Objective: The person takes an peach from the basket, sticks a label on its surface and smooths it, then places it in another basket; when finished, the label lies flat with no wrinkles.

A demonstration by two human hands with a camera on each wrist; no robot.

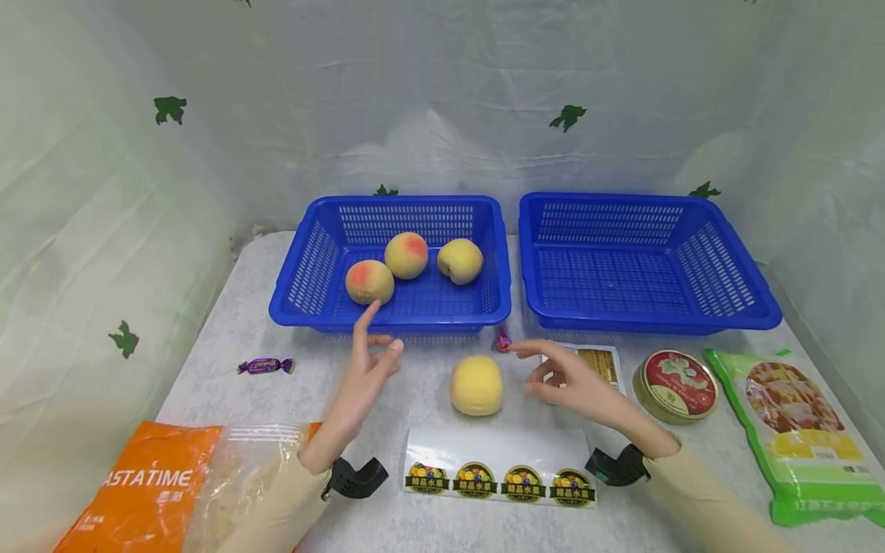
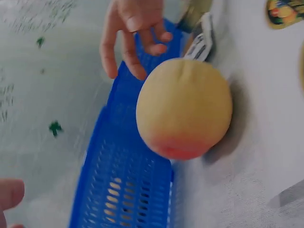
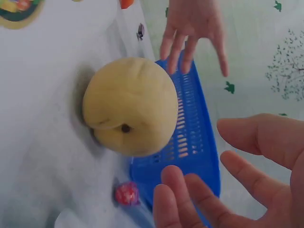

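Observation:
A yellow peach (image 1: 477, 385) with a red blush on one side rests on the table between both hands, touched by neither. To its left, my left hand (image 1: 366, 372) hovers with fingers spread and relaxed, its index fingertip overlapping the near rim of the left blue basket (image 1: 442, 319) in the head view. My right hand (image 1: 570, 384) is held to the peach's right, fingers loosely bent and holding nothing. The right wrist view shows the peach (image 3: 130, 107) stem dimple forward, apart from the right hand's fingers (image 3: 237, 135). Three peaches lie inside the left basket.
Right of it stands another blue basket (image 1: 650, 322). A sticker sheet (image 1: 498, 445) lies in front of the peach. Around are a pink-wrapped candy (image 1: 502, 340), purple candy (image 1: 266, 366), gold-and-white packet (image 1: 600, 361), round tin (image 1: 677, 385), green food bag (image 1: 795, 430) and orange bag (image 1: 152, 480).

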